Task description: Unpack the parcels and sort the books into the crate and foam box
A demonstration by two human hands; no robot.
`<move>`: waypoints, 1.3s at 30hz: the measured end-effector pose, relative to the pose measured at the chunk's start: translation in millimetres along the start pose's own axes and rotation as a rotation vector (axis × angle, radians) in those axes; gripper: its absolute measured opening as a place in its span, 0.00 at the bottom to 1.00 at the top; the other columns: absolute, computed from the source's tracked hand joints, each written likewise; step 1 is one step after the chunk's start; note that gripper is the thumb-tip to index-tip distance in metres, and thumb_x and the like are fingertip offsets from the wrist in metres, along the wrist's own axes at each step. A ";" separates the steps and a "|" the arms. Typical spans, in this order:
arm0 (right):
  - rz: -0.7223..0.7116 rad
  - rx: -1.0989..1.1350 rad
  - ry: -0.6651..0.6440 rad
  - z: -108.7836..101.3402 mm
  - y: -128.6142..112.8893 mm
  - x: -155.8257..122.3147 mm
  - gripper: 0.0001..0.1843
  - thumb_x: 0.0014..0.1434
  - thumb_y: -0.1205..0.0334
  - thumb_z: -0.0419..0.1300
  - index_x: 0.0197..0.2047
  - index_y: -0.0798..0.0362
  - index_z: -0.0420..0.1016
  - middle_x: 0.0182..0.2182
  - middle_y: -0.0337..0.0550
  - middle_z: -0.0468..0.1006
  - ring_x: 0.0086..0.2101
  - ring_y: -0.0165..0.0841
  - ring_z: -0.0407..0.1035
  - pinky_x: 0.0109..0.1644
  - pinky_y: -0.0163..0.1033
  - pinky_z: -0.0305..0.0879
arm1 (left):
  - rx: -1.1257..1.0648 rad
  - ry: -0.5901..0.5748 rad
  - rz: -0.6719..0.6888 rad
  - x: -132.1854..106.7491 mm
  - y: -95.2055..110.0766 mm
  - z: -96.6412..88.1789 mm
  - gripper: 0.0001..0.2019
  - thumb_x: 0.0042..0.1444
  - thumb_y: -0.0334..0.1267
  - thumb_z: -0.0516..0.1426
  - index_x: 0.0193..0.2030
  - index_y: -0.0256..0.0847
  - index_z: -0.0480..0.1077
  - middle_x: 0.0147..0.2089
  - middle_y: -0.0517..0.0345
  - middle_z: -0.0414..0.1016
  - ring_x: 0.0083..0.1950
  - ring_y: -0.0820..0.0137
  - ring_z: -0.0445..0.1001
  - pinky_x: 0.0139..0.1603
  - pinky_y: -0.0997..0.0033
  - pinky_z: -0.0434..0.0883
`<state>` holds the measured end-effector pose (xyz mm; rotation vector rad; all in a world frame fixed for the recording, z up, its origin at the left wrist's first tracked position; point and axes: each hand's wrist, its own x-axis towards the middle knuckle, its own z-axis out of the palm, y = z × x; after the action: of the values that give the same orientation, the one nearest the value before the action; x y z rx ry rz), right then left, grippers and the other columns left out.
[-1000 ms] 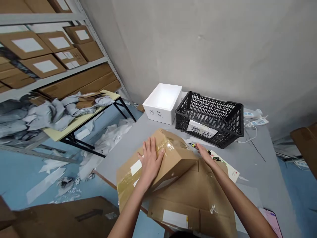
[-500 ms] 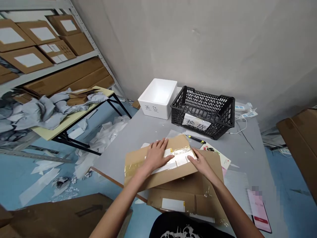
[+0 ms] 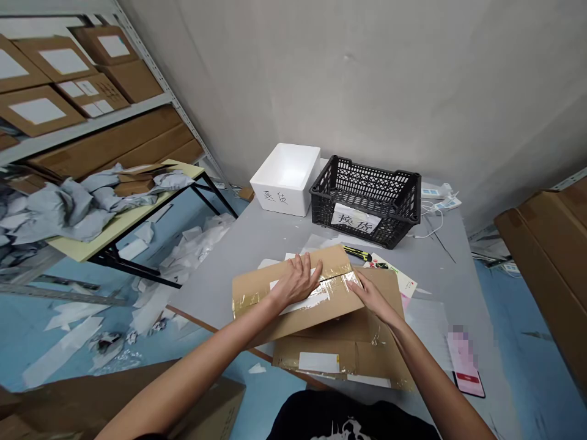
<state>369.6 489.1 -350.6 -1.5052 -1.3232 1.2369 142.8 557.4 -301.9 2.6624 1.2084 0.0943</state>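
A flattish cardboard box (image 3: 261, 327) with clear tape and a white label is tilted above the table in front of me. My left hand (image 3: 300, 281) lies across its top, palm down on the label, fingers stretched out. At the right end, my right hand (image 3: 369, 294) grips the box edge, with the thumb on the taped top and the fingers partly hidden. A dark gap runs along the top seam between the hands. Beneath is another cardboard box (image 3: 380, 366) with white labels, partly covered by the upper one.
Behind the boxes lie a yellow-black utility knife (image 3: 358, 253) and a printed card (image 3: 403, 281). A white foam box (image 3: 279, 205) and a black plastic crate (image 3: 367, 211) stand farther back. A phone (image 3: 466, 366) lies at right. Parcels cover a side table (image 3: 105, 238).
My left hand has slid slightly along the top, its thumb now drawn in toward the fingers. The seam by my right hand shows a wider dark gap. The view has shifted a little.
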 end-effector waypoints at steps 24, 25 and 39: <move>-0.053 -0.124 -0.003 1.4 5.5 -3.5 0.36 0.59 0.44 0.51 0.65 0.52 0.56 0.62 0.49 0.62 0.61 0.41 0.57 0.64 0.49 0.49 | 0.318 -0.001 0.029 9.0 33.3 -4.1 0.24 0.61 0.28 0.38 0.63 0.30 0.57 0.65 0.28 0.56 0.65 0.46 0.59 0.54 0.43 0.65; -0.050 -0.131 0.003 2.2 6.3 -5.0 0.36 0.59 0.44 0.51 0.66 0.52 0.55 0.63 0.50 0.61 0.61 0.41 0.55 0.65 0.49 0.48 | 0.351 0.028 0.037 11.3 37.8 -0.3 0.24 0.61 0.28 0.39 0.63 0.30 0.57 0.65 0.28 0.55 0.65 0.46 0.59 0.56 0.42 0.63; -0.035 -0.151 0.042 6.6 0.5 -31.5 0.35 0.60 0.47 0.49 0.67 0.51 0.52 0.63 0.51 0.59 0.62 0.40 0.54 0.64 0.51 0.50 | 0.127 -0.241 0.065 45.1 9.8 -77.2 0.19 0.66 0.44 0.40 0.51 0.43 0.68 0.37 0.52 0.79 0.37 0.64 0.77 0.37 0.71 0.67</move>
<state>363.6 457.6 -347.1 -1.5968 -1.4361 1.0979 168.5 597.9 -225.8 2.7224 1.0848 -0.2948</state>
